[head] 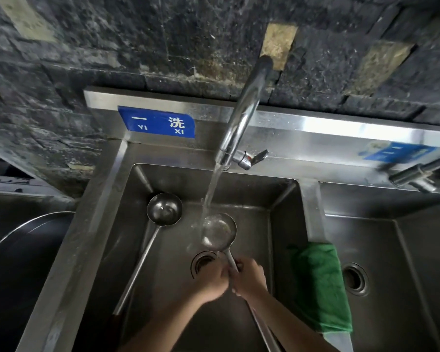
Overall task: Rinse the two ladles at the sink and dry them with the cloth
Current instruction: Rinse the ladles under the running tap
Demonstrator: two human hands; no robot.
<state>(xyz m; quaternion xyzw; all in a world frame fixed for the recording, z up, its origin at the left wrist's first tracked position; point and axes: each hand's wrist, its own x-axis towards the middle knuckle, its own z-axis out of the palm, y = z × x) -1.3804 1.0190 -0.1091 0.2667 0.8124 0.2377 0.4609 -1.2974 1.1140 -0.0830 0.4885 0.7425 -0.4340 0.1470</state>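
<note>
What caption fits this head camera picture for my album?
Both hands, left hand and right hand, grip a ladle under running tap water; a second ladle waits in the sink.

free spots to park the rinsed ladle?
Right basin floor around its drain is bare. Left basin is crowded: resting ladle, held ladle, both hands, running water. Green cloth covers the divider.

Steel sink (pixel 104 199), ladle (pixel 164 209) lying in basin, green cloth (pixel 320 283) over divider
</note>
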